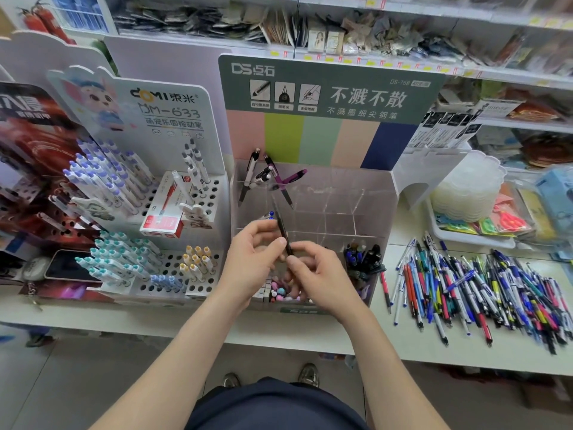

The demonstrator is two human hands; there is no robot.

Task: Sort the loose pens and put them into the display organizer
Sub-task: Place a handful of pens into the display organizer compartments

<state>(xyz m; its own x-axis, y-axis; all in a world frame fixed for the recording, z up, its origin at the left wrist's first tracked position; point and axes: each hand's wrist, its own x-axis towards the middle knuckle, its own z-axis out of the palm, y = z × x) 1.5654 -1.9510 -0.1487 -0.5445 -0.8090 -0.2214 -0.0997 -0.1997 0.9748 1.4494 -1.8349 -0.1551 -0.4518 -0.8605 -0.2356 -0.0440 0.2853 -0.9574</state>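
Note:
A clear acrylic display organizer (366, 193) with several compartments stands at the centre of the shelf, under a green header card. Both hands meet over its front. A thin dark pen (282, 226) stands nearly upright, pinched between my left hand (252, 262) and my right hand (319, 274). My left hand also holds a pen with a blue tip (269, 216). Several pens (266, 176) lean in the back left compartment, and dark pens (364, 257) fill a front right one. A big pile of loose pens (483, 288) lies on the shelf to the right.
A white peg-hole pen display (148, 212) with purple, teal and yellow pens stands on the left, with a red pen box (164, 212) on it. A phone (66, 265) lies at far left. A white tray of plastic items (471, 234) sits behind the pile. Shelves of goods run behind.

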